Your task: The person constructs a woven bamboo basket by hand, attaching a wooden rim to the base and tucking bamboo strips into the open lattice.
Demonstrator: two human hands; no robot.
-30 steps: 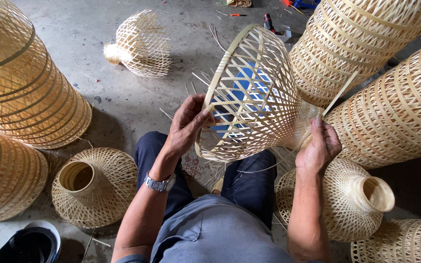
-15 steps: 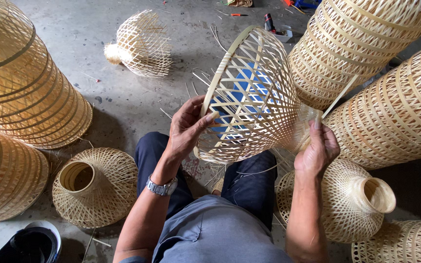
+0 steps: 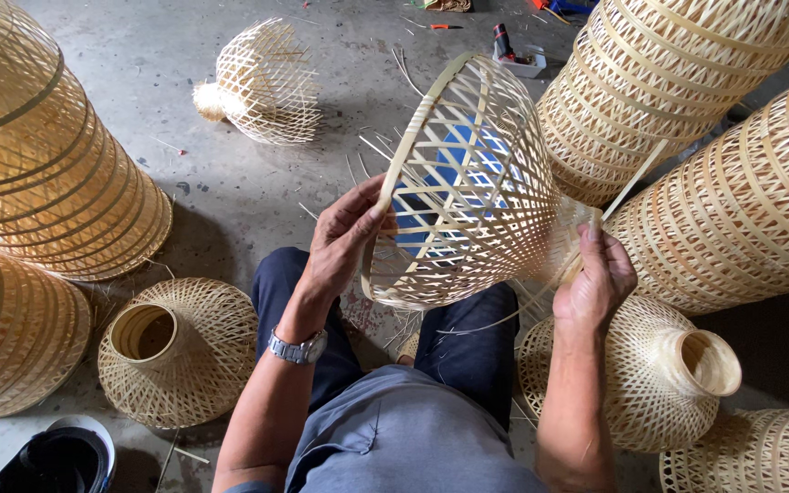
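Observation:
I hold an open-weave bamboo lampshade (image 3: 477, 183) on its side above my knees, its wide rim facing me and to the left. My left hand (image 3: 344, 239), with a wristwatch below it, grips the wide rim at its lower left. My right hand (image 3: 600, 278) pinches the narrow woven neck and a loose bamboo strip (image 3: 634, 181) that sticks up to the right. Something blue shows through the weave.
Tall stacks of bamboo shades stand at left (image 3: 43, 155) and right (image 3: 678, 82). Small finished shades lie by my left leg (image 3: 175, 351) and right leg (image 3: 659, 374); another lies on the concrete floor ahead (image 3: 262, 82). A black-and-white shoe (image 3: 52, 456) sits bottom left.
The shade has turned slightly in my hands and my left fingers have shifted along the rim. My right hand stays at the neck.

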